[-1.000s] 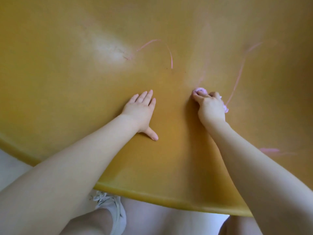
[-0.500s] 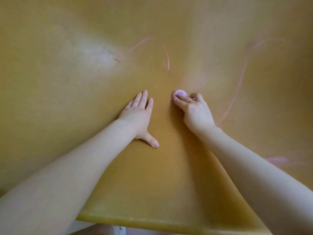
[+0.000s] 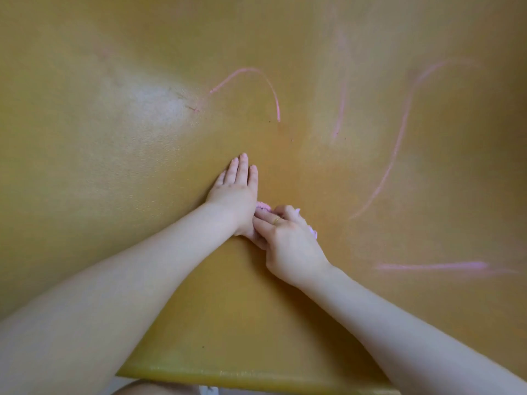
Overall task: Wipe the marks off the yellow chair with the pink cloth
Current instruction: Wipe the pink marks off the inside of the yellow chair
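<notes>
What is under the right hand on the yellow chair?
Under the right hand lies the pink cloth, bunched; only its edges show. The chair surface beneath is covered, so any marks there cannot be seen.

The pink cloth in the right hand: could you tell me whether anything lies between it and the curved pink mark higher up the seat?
The left hand lies flat on the yellow plastic chair, partly between the pink cloth held by the right hand and the curved pink mark.

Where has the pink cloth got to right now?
In the head view the pink cloth is bunched under the right hand, mid-seat on the yellow chair, right against the left hand.
</notes>
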`<action>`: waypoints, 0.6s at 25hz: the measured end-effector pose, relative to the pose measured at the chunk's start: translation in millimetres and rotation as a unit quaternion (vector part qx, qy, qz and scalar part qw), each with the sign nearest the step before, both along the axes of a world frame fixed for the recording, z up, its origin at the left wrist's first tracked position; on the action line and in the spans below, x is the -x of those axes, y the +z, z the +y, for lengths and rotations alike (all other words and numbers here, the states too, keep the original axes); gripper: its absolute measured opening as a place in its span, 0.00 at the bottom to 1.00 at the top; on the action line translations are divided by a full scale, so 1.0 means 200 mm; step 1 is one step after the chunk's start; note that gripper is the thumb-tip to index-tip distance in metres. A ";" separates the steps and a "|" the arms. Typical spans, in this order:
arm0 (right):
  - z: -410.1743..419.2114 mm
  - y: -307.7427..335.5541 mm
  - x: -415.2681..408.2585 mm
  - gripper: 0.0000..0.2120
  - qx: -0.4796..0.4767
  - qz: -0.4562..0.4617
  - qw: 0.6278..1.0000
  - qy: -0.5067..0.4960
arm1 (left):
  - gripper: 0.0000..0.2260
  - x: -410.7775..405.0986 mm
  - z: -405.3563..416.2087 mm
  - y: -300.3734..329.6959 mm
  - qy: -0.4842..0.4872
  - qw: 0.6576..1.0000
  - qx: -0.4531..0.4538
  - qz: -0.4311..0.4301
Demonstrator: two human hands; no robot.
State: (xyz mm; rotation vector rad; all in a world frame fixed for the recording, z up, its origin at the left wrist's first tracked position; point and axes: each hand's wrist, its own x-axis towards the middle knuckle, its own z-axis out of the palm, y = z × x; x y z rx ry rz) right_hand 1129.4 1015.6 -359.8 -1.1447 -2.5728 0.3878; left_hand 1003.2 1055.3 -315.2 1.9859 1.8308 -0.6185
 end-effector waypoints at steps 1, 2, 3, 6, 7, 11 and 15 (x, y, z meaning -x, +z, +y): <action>0.02 0.00 -0.04 0.18 -0.002 -0.001 1.000 0.013 | 0.62 0.00 0.00 0.00 0.000 1.000 0.002 0.004; 0.08 0.00 -0.09 0.19 -0.013 0.006 1.000 0.000 | 0.63 -0.01 0.00 0.00 -0.004 1.000 0.008 0.010; 0.18 0.01 -0.15 0.19 -0.023 0.002 0.999 -0.034 | 0.64 -0.01 0.00 0.01 -0.006 1.000 0.013 0.014; 0.46 0.06 -0.33 0.24 -0.028 -0.074 0.983 -0.165 | 0.65 -0.02 0.00 0.01 0.004 0.999 0.024 0.023; 0.50 0.06 -0.35 0.24 -0.017 -0.096 0.977 -0.191 | 0.65 -0.02 0.00 0.01 0.006 0.999 0.024 0.025; 0.25 0.03 -0.29 0.22 0.010 -0.075 0.984 -0.164 | 0.65 -0.02 0.01 0.00 0.010 1.000 0.021 0.015; -0.21 0.02 -0.33 0.22 0.054 -0.010 0.998 -0.011 | 0.64 -0.02 -0.01 0.02 0.022 1.000 0.015 0.001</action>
